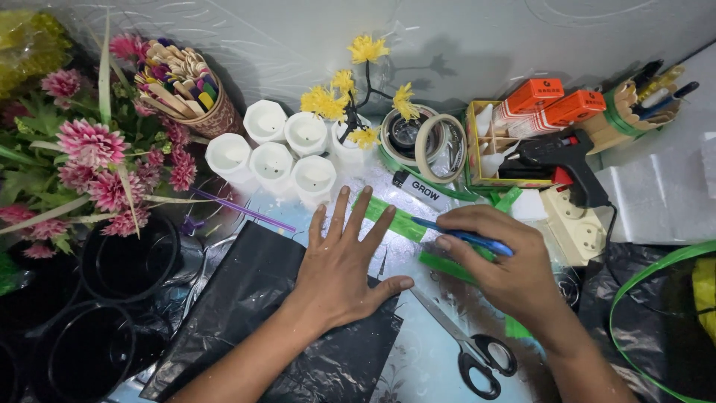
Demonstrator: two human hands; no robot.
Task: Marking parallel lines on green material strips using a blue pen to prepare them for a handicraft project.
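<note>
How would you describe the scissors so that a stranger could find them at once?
Start at the person's right hand, which holds a blue tool over green strips. Just below its wrist, the scissors lie closed on the table. Their black handle loops and long silver blades set them apart from the black glue gun farther up.

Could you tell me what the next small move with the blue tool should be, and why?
Probably draw the blue tool a little further along the green strip. The right hand holds the tool with its tip on the strip, while the left hand lies flat, its fingers spread to press the strip and the black plastic sheet down. The scissors lie unused nearby.
</note>
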